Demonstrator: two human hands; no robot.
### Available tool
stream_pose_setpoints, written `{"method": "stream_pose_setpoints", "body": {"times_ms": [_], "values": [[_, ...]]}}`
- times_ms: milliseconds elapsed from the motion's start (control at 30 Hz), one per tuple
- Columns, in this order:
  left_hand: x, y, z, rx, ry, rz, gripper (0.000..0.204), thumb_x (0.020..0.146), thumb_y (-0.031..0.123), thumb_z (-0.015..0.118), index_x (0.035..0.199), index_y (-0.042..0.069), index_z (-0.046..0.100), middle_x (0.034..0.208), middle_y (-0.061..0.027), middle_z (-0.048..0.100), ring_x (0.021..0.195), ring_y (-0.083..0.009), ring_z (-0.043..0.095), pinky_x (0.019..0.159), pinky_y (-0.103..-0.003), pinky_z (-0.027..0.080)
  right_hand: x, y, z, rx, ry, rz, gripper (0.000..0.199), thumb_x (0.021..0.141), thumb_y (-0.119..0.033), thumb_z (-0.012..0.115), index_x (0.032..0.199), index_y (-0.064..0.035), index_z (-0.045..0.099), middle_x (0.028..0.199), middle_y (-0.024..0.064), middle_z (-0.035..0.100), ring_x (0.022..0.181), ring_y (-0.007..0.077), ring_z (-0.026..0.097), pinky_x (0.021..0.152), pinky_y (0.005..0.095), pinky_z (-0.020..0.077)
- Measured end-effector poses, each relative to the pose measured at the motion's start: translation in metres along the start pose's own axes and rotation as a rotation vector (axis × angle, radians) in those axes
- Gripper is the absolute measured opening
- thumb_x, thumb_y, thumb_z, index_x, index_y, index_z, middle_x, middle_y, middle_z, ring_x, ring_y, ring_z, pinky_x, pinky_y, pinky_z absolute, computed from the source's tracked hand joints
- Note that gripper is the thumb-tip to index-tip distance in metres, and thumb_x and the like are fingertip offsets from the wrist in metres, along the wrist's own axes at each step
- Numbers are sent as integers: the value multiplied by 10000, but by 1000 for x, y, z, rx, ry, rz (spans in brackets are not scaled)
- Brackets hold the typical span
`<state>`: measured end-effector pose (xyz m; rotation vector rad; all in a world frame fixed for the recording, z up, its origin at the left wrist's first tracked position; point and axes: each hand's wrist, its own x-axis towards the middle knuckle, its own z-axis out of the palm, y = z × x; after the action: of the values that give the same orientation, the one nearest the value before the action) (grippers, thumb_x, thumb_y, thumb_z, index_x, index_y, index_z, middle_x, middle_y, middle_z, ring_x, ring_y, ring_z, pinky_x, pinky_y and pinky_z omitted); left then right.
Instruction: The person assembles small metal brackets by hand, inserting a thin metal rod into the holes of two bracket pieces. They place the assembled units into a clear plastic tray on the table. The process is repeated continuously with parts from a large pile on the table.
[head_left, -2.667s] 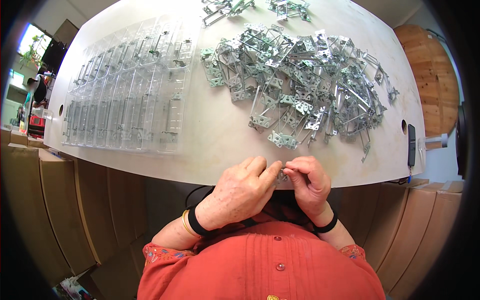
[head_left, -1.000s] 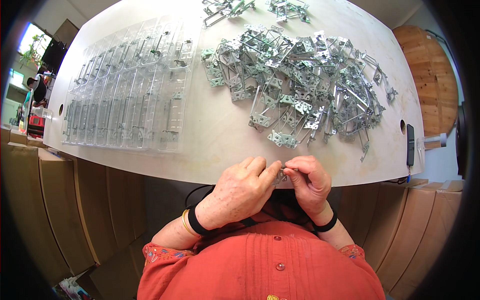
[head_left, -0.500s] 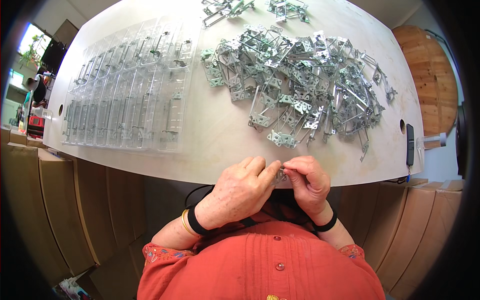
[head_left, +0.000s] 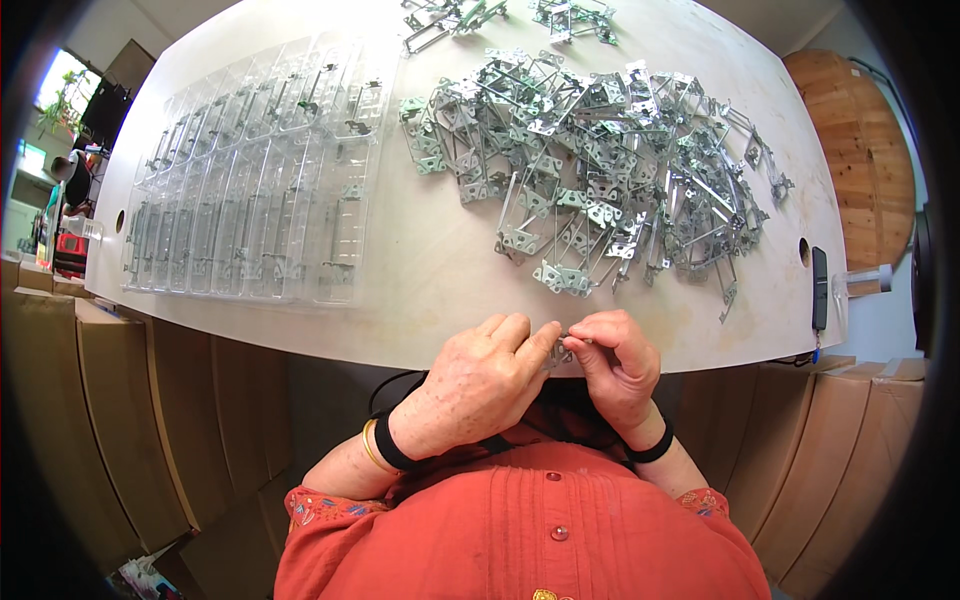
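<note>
At the table's near edge, my left hand (head_left: 485,370) and my right hand (head_left: 618,365) meet over a small metal bracket (head_left: 561,354). The left fingers are closed round it from the left; the right thumb and forefinger pinch its other side. Most of the bracket is hidden by my fingers. Beyond my hands lies a big tangled heap of silvery metal brackets (head_left: 590,170) with thin rods and holed plates. To the left is a clear plastic tray (head_left: 365,215) with long compartments, many of them holding similar metal parts.
Two smaller clusters of metal brackets (head_left: 455,18) lie at the far side of the white table (head_left: 430,270). On the right edge rests a dark narrow device (head_left: 820,290) beside a clear plastic tube (head_left: 868,281). Cardboard boxes (head_left: 125,400) stand below the table on both sides.
</note>
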<state>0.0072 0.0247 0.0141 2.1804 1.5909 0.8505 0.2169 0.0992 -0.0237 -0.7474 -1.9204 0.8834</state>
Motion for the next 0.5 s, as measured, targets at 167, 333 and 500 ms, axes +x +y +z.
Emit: {"method": "stream_pose_setpoints", "body": {"times_ms": [167, 333, 500], "values": [[1, 0, 0, -2, 1, 1, 438, 923, 99, 785, 1343, -1, 719, 952, -114, 631, 823, -292, 672, 713, -409, 568, 1, 0, -1, -9, -5, -10, 238, 908, 51, 871, 1093, -38, 751, 1003, 110, 774, 887, 258, 739, 762, 352, 597], [-2, -1, 1, -1, 26, 0, 457, 910, 112, 796, 1345, -1, 717, 957, -117, 637, 839, -301, 686, 722, -410, 576, 4, -3, 1, -19, -21, -10, 236, 911, 65, 860, 1094, -35, 750, 1003, 116, 773, 893, 264, 742, 763, 351, 595], [-4, -3, 6, -16, 48, 12, 457, 916, 130, 791, 1347, -2, 711, 967, -123, 646, 851, -309, 698, 735, -420, 584, 0, -1, -3, -49, -39, -14, 222, 933, 77, 838, 1103, -32, 745, 1010, 127, 760, 891, 245, 728, 767, 339, 588]]}}
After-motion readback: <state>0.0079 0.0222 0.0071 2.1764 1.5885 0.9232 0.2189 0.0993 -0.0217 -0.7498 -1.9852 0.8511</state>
